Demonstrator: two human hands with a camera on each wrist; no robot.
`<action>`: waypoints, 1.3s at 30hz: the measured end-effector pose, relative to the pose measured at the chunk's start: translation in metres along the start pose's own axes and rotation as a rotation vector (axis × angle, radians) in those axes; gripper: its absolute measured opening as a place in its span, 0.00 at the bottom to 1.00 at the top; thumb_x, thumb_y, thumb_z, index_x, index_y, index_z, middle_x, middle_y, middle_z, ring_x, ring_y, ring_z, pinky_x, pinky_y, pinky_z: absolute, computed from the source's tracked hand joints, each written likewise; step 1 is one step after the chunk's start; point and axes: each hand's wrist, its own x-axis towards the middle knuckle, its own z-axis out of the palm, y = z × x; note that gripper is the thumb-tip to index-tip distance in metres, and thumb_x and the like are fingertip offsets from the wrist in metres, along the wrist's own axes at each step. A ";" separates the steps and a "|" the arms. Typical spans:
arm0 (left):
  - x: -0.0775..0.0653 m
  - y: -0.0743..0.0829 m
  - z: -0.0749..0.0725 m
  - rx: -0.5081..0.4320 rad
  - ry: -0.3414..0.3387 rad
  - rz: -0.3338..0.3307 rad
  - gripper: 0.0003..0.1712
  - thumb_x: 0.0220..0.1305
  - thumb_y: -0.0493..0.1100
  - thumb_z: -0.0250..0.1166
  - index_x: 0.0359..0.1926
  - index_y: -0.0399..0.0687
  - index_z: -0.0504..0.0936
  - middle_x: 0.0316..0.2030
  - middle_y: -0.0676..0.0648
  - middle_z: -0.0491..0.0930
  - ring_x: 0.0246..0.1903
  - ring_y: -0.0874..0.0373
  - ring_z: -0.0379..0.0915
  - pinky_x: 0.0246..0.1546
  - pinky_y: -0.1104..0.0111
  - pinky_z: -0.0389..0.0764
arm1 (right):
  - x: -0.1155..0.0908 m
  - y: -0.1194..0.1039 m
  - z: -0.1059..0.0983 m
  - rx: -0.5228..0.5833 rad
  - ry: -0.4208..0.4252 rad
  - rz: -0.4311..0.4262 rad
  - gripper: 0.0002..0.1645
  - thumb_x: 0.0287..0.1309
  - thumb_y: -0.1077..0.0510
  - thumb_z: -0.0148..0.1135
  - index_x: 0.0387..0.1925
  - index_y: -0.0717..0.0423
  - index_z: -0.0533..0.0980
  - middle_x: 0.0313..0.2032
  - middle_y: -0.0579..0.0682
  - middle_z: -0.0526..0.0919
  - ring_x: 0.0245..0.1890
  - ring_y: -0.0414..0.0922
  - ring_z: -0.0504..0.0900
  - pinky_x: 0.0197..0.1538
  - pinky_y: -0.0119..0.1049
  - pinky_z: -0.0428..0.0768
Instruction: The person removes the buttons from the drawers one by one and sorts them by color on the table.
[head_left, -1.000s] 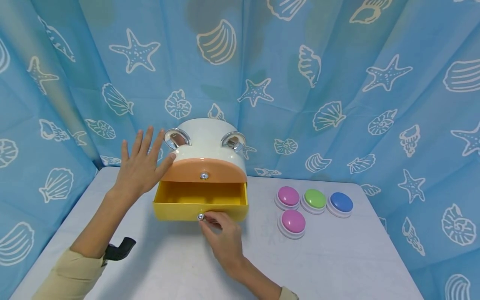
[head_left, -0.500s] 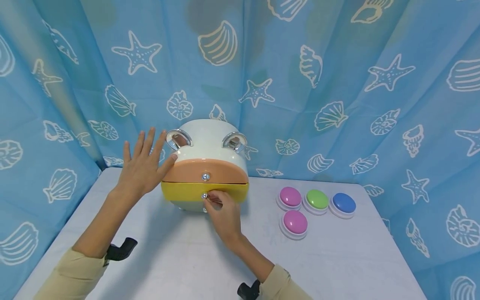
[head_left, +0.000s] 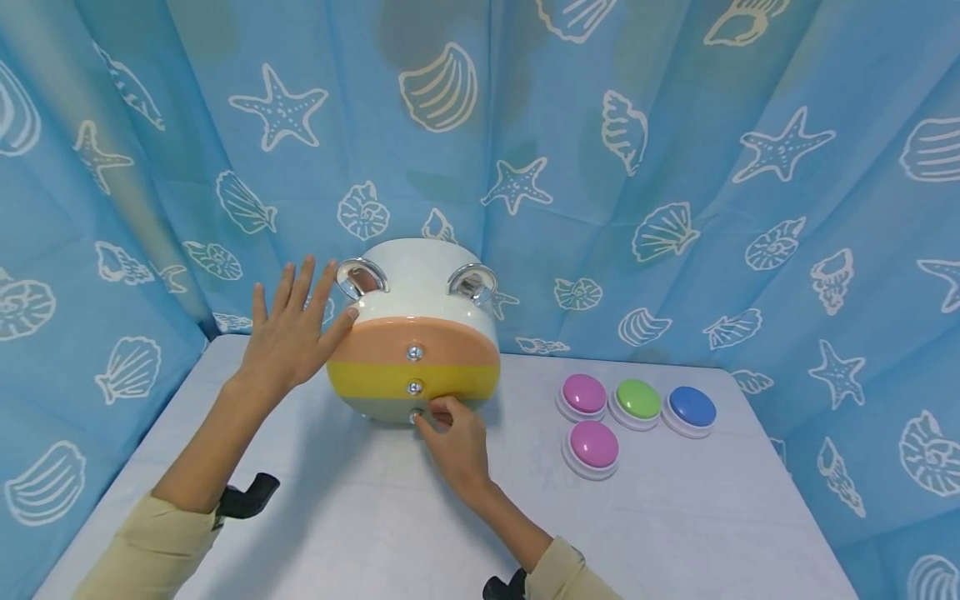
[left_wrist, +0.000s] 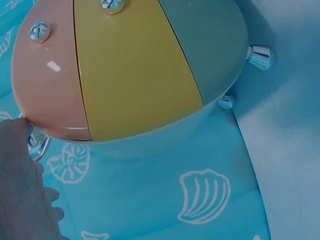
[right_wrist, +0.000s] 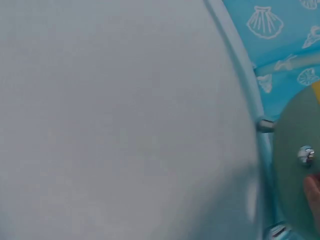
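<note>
A small rounded drawer cabinet (head_left: 416, 275) with a white body stands on the table, all three drawers closed. Its fronts are an orange drawer (head_left: 375, 340), a yellow drawer (head_left: 375, 379) and a grey-green drawer (right_wrist: 292, 185), each with a silver knob. My left hand (head_left: 285, 346) is spread flat at the cabinet's left side, thumb against its edge by the orange drawer. My right hand (head_left: 459, 446) is at the bottom knob (right_wrist: 306, 155), thumb and index finger bent and apart. In the right wrist view a fingertip (right_wrist: 313, 192) lies just beside that knob, not around it.
Right of the cabinet sit two pink push buttons (head_left: 595, 444), a green one (head_left: 638, 399) and a blue one (head_left: 692, 407), all on white bases. A blue shell-patterned curtain (head_left: 555, 275) hangs behind the white table (head_left: 675, 517). Silver feet (left_wrist: 261, 57) support the cabinet.
The yellow drawer, pulled out a second ago, has been pushed in by my right hand. That hand has let go of its knob and moved down to the grey-green drawer's knob. My left hand stays put.
</note>
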 end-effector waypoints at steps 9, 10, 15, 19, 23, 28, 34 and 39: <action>0.000 0.002 -0.001 -0.006 0.002 0.005 0.45 0.75 0.65 0.44 0.80 0.47 0.41 0.78 0.35 0.36 0.75 0.37 0.25 0.66 0.37 0.22 | -0.009 0.011 0.016 0.276 0.026 0.266 0.12 0.49 0.67 0.75 0.37 0.67 0.82 0.34 0.53 0.88 0.36 0.45 0.88 0.40 0.31 0.84; 0.000 0.002 -0.001 -0.005 0.002 0.005 0.45 0.75 0.65 0.44 0.80 0.48 0.41 0.78 0.35 0.36 0.75 0.36 0.25 0.66 0.37 0.22 | -0.009 0.011 0.019 0.290 0.043 0.263 0.13 0.49 0.67 0.75 0.37 0.67 0.82 0.34 0.53 0.87 0.36 0.45 0.88 0.40 0.31 0.84; -0.001 0.000 -0.001 -0.008 0.006 0.004 0.45 0.75 0.65 0.44 0.80 0.47 0.42 0.78 0.35 0.37 0.75 0.36 0.26 0.66 0.37 0.22 | -0.012 0.013 0.030 0.286 0.109 0.232 0.11 0.51 0.68 0.74 0.37 0.66 0.82 0.33 0.53 0.87 0.34 0.45 0.88 0.38 0.32 0.84; 0.000 0.000 -0.001 -0.005 0.008 0.002 0.45 0.75 0.65 0.45 0.80 0.47 0.42 0.78 0.36 0.37 0.76 0.37 0.25 0.67 0.38 0.22 | -0.012 0.016 0.036 0.220 0.151 0.189 0.10 0.51 0.67 0.75 0.35 0.62 0.81 0.32 0.50 0.86 0.31 0.42 0.87 0.37 0.32 0.84; 0.000 0.000 -0.001 -0.005 0.010 0.005 0.45 0.75 0.64 0.45 0.80 0.47 0.42 0.78 0.36 0.37 0.76 0.38 0.25 0.67 0.38 0.23 | -0.012 0.018 0.038 0.166 0.187 0.156 0.11 0.50 0.66 0.76 0.34 0.59 0.80 0.31 0.47 0.86 0.30 0.40 0.86 0.36 0.32 0.84; 0.000 0.001 -0.001 -0.012 0.019 0.010 0.44 0.75 0.64 0.44 0.80 0.47 0.43 0.78 0.36 0.37 0.76 0.38 0.25 0.67 0.36 0.24 | -0.011 0.017 0.041 0.127 0.208 0.144 0.12 0.50 0.65 0.77 0.34 0.58 0.79 0.31 0.46 0.85 0.30 0.39 0.85 0.36 0.32 0.84; 0.001 0.001 -0.001 -0.012 -0.003 -0.001 0.45 0.75 0.65 0.44 0.80 0.48 0.42 0.78 0.37 0.36 0.76 0.39 0.24 0.67 0.38 0.22 | -0.011 0.017 0.045 0.090 0.214 0.160 0.11 0.50 0.65 0.75 0.32 0.56 0.79 0.30 0.43 0.84 0.29 0.38 0.83 0.35 0.32 0.83; 0.001 0.000 0.000 -0.009 -0.004 -0.007 0.45 0.74 0.65 0.44 0.80 0.49 0.42 0.78 0.36 0.36 0.76 0.38 0.25 0.67 0.38 0.22 | -0.011 0.016 0.045 0.067 0.216 0.165 0.11 0.49 0.65 0.75 0.32 0.56 0.79 0.29 0.43 0.83 0.28 0.37 0.83 0.35 0.32 0.83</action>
